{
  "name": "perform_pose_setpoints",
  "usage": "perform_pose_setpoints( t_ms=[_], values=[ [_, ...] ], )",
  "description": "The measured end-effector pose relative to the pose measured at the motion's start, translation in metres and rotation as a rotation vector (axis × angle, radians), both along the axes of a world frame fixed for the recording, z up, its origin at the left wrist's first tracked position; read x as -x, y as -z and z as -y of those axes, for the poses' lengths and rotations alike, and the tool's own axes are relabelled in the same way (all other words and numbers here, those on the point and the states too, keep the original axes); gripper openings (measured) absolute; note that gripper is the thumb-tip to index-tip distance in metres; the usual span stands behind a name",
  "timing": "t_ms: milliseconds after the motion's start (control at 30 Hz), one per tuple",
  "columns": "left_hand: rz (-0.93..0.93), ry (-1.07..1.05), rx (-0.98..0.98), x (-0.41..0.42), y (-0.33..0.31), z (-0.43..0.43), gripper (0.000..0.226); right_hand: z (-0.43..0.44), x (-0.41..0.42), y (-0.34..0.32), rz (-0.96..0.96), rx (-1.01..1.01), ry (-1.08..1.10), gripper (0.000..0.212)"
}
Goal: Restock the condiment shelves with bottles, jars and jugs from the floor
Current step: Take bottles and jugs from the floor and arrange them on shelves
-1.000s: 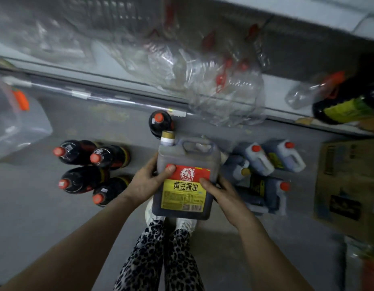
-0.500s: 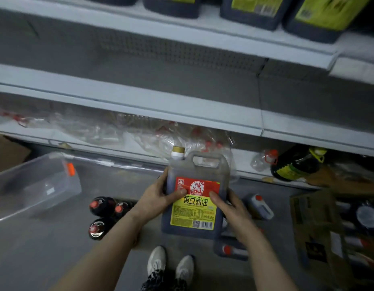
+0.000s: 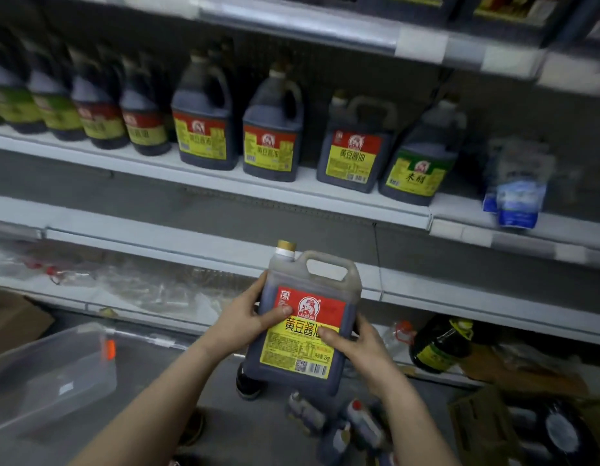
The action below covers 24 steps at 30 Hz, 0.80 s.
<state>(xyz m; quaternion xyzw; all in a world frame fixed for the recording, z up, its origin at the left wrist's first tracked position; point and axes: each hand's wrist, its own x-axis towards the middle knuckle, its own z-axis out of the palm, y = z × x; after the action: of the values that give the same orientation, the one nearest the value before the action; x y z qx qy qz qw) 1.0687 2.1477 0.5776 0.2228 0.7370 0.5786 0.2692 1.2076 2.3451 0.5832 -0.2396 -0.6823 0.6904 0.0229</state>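
dark soy sauce jug (image 3: 303,326), red-yellow label, gold cap, upright below stocked shelf (image 3: 224,183).

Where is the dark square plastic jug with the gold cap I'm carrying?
In the head view the dark square plastic jug is lower centre, gripped upright between the left hand and right hand, below the matching red-labelled jug on the white shelf.

bare left forearm (image 3: 164,391), bare right forearm (image 3: 406,412).

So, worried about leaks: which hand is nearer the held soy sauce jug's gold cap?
Left. The left hand grips the soy sauce jug on its left side, below the gold cap; the right hand holds its right edge, lower and farther from the cap.
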Motion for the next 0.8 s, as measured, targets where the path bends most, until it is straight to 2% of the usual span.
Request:
perform_pose_setpoints(
  t_ms=[200,367,800],
  values=[
    [-0.124,0.009,-0.033,0.006,-0.042,-0.011,0.072,-0.015,0.008,-0.036,-0.065,-0.054,0.030,0.058],
    [-0.162,0.038,-0.067,0.019,-0.062,-0.020,0.079,-0.024,0.019,-0.053,-0.093,-0.081,0.052,0.065],
    [-0.231,0.194,-0.116,0.127,-0.107,-0.070,0.088,-0.061,0.103,-0.093,-0.170,-0.154,0.209,0.066]
  ],
)
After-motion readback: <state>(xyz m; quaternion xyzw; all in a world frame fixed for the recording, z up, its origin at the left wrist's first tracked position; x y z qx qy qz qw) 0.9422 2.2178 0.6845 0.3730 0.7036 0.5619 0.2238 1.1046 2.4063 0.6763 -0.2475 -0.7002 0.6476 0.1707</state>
